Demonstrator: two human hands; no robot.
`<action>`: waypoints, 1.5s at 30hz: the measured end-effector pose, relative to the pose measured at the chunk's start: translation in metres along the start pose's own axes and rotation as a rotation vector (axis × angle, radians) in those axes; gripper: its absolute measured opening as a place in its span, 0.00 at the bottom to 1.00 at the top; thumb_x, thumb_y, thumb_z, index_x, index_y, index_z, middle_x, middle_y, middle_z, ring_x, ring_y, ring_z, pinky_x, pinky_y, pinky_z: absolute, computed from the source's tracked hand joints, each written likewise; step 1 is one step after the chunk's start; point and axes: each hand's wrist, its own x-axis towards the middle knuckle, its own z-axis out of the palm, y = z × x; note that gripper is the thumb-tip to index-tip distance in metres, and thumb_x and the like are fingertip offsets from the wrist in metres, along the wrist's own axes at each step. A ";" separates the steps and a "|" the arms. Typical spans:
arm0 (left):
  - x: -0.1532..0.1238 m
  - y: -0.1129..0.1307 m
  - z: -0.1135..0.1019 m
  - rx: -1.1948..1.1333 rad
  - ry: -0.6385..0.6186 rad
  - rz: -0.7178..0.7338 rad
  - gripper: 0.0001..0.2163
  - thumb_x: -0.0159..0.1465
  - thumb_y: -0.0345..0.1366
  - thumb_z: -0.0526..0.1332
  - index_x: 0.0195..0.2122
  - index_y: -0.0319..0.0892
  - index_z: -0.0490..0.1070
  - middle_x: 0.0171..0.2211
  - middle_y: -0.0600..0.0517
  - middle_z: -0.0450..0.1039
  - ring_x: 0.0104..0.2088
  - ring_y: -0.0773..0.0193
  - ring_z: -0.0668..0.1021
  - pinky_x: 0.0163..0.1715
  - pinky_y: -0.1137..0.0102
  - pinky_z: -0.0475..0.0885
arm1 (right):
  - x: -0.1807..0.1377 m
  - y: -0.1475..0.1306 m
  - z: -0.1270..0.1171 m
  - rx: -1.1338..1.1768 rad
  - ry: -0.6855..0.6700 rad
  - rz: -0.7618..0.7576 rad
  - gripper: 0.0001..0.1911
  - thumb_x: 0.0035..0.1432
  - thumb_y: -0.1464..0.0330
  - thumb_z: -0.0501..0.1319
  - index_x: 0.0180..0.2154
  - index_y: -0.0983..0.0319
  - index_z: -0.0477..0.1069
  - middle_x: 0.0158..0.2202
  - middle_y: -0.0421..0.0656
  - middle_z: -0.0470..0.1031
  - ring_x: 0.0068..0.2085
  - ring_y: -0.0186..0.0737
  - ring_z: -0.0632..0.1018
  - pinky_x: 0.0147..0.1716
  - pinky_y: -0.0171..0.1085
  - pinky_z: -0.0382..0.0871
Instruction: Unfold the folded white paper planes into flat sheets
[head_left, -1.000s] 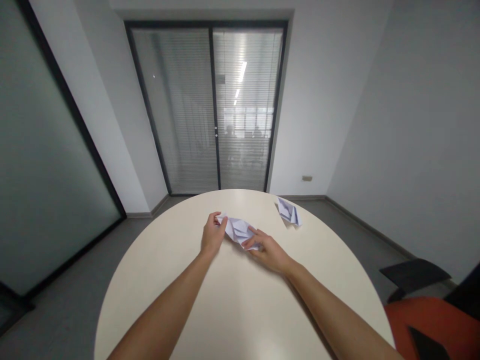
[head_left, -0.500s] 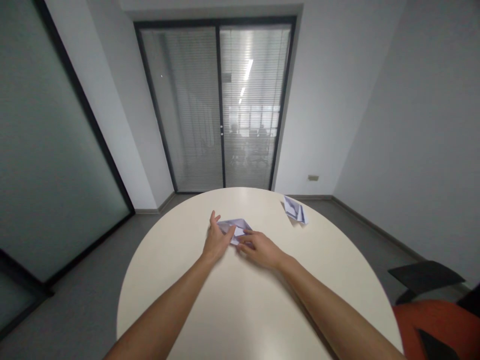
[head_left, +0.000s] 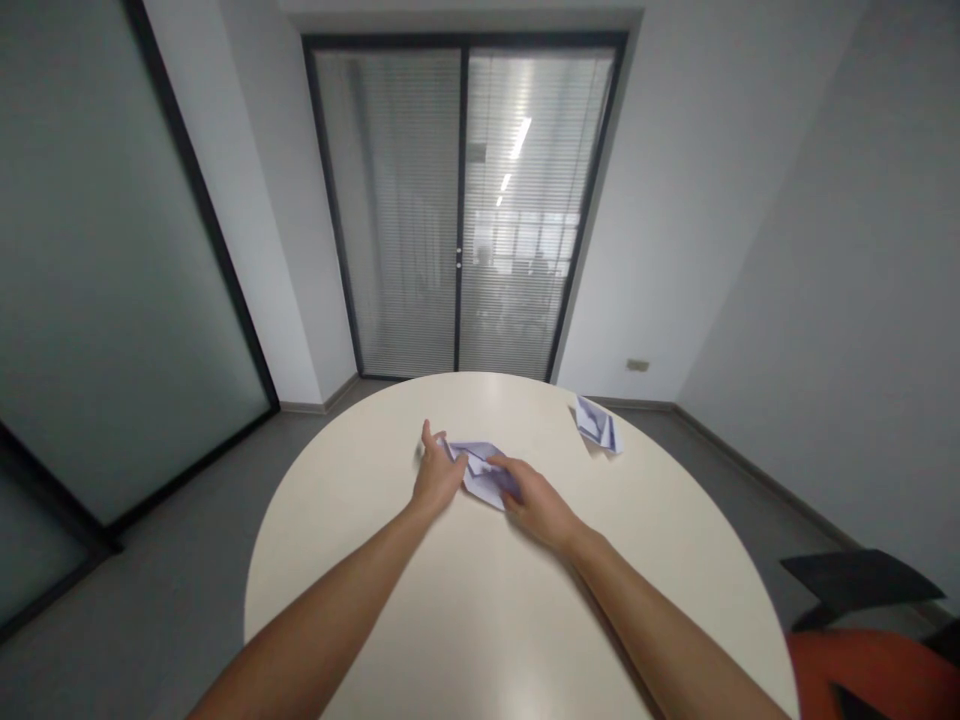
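Observation:
Between my hands, over the middle of the round table, is a folded sheet of paper (head_left: 484, 480), pale lilac-white with creased flaps. My left hand (head_left: 436, 475) grips its left end, thumb on the near side and one finger sticking up. At its right end my right hand (head_left: 534, 500) holds the paper with fingers and thumb curled around the edge. Some of the right fingertips are hidden by the paper. Farther off to the right, a second folded paper piece (head_left: 597, 425) lies near the table's far edge.
The round cream table (head_left: 345, 560) fills the lower middle. An orange-red chair (head_left: 862, 670) with a black armrest (head_left: 862, 582) stands at the lower right. Beyond the table are glass panels with blinds (head_left: 405, 220); frosted glass (head_left: 112, 250) is at the left.
My right hand has shifted slightly right to the paper's end, and more of the paper's near flap shows, spread wider. The left hand keeps its grip. The view has turned slightly.

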 end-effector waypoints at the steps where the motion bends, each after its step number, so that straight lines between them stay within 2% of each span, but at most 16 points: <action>1: 0.000 0.000 0.000 -0.007 -0.002 0.021 0.46 0.56 0.29 0.63 0.70 0.39 0.35 0.63 0.36 0.61 0.59 0.51 0.70 0.60 0.58 0.63 | 0.000 0.002 0.001 -0.043 0.029 -0.016 0.36 0.49 0.82 0.55 0.60 0.57 0.66 0.63 0.46 0.67 0.64 0.45 0.66 0.65 0.49 0.58; 4: 0.000 0.000 0.000 -0.059 -0.026 0.077 0.47 0.54 0.23 0.60 0.71 0.42 0.34 0.65 0.38 0.59 0.62 0.53 0.67 0.61 0.58 0.62 | -0.001 0.010 0.000 -0.149 0.133 0.038 0.37 0.45 0.84 0.55 0.57 0.58 0.71 0.67 0.47 0.60 0.68 0.48 0.58 0.67 0.52 0.53; 7: -0.001 0.002 -0.001 -0.112 -0.060 0.101 0.46 0.54 0.21 0.57 0.71 0.46 0.37 0.64 0.41 0.61 0.61 0.55 0.68 0.60 0.59 0.64 | -0.001 0.020 -0.005 -0.165 0.170 0.207 0.31 0.48 0.83 0.56 0.53 0.59 0.75 0.61 0.49 0.69 0.63 0.50 0.68 0.64 0.52 0.59; 10: -0.001 0.003 -0.002 -0.135 -0.072 0.126 0.42 0.56 0.21 0.56 0.71 0.46 0.41 0.64 0.42 0.62 0.60 0.57 0.69 0.58 0.61 0.65 | 0.000 0.028 -0.009 -0.099 0.174 0.290 0.29 0.53 0.80 0.56 0.56 0.61 0.72 0.56 0.50 0.75 0.53 0.49 0.77 0.58 0.50 0.67; 15: 0.004 -0.001 -0.002 -0.104 -0.035 0.115 0.33 0.62 0.29 0.59 0.68 0.45 0.51 0.55 0.43 0.71 0.54 0.56 0.74 0.56 0.60 0.66 | 0.004 0.030 -0.007 0.087 0.265 0.305 0.27 0.56 0.75 0.56 0.57 0.61 0.71 0.56 0.49 0.75 0.49 0.46 0.78 0.50 0.45 0.74; 19: 0.007 0.000 0.000 -0.130 -0.018 0.052 0.21 0.64 0.35 0.61 0.59 0.43 0.64 0.51 0.43 0.73 0.53 0.55 0.75 0.55 0.61 0.67 | 0.005 0.029 -0.003 0.244 0.270 0.305 0.27 0.55 0.71 0.58 0.57 0.61 0.71 0.56 0.50 0.75 0.50 0.46 0.77 0.46 0.43 0.76; 24: 0.005 0.006 -0.005 -0.151 -0.021 0.077 0.12 0.66 0.38 0.59 0.49 0.43 0.72 0.50 0.45 0.76 0.52 0.55 0.76 0.54 0.61 0.68 | 0.003 0.029 -0.003 0.211 0.258 0.303 0.24 0.54 0.71 0.59 0.54 0.60 0.73 0.49 0.48 0.78 0.45 0.44 0.79 0.45 0.43 0.75; 27: 0.004 0.010 -0.009 -0.150 -0.026 0.083 0.13 0.68 0.42 0.56 0.47 0.42 0.75 0.48 0.45 0.77 0.51 0.54 0.76 0.54 0.60 0.68 | 0.003 0.026 -0.005 0.143 0.272 0.290 0.18 0.56 0.68 0.61 0.49 0.59 0.75 0.46 0.47 0.80 0.43 0.45 0.80 0.46 0.44 0.74; 30: 0.002 0.013 -0.010 -0.166 -0.012 0.076 0.15 0.66 0.44 0.59 0.48 0.41 0.75 0.49 0.43 0.77 0.52 0.52 0.76 0.55 0.59 0.69 | 0.003 0.022 -0.007 0.070 0.260 0.274 0.14 0.59 0.67 0.60 0.45 0.60 0.78 0.44 0.48 0.80 0.42 0.45 0.80 0.46 0.44 0.74; 32: 0.002 0.014 -0.009 -0.175 -0.011 0.097 0.15 0.65 0.42 0.60 0.50 0.41 0.75 0.52 0.43 0.76 0.55 0.53 0.75 0.57 0.59 0.67 | 0.002 0.019 -0.008 0.030 0.246 0.261 0.14 0.60 0.66 0.60 0.46 0.60 0.78 0.46 0.49 0.79 0.42 0.45 0.80 0.45 0.43 0.74; 35: 0.003 0.013 -0.008 -0.187 -0.007 0.119 0.16 0.66 0.39 0.59 0.53 0.43 0.74 0.55 0.45 0.75 0.56 0.54 0.75 0.60 0.59 0.65 | 0.001 0.016 -0.008 -0.019 0.195 0.257 0.18 0.56 0.65 0.65 0.49 0.60 0.76 0.49 0.49 0.76 0.42 0.44 0.79 0.43 0.41 0.75; 40: 0.005 0.007 -0.006 -0.181 0.015 0.076 0.15 0.66 0.45 0.58 0.47 0.41 0.76 0.45 0.44 0.79 0.49 0.52 0.78 0.49 0.61 0.72 | 0.000 0.013 -0.009 -0.112 0.109 0.248 0.23 0.54 0.72 0.64 0.52 0.61 0.74 0.52 0.49 0.74 0.42 0.43 0.78 0.45 0.39 0.73; 45: 0.005 0.004 -0.007 -0.144 0.023 0.032 0.17 0.65 0.47 0.58 0.45 0.40 0.76 0.40 0.44 0.79 0.45 0.51 0.78 0.45 0.61 0.73 | 0.000 0.010 -0.017 -0.229 0.037 0.185 0.19 0.58 0.74 0.59 0.50 0.60 0.76 0.49 0.48 0.76 0.41 0.41 0.79 0.45 0.37 0.71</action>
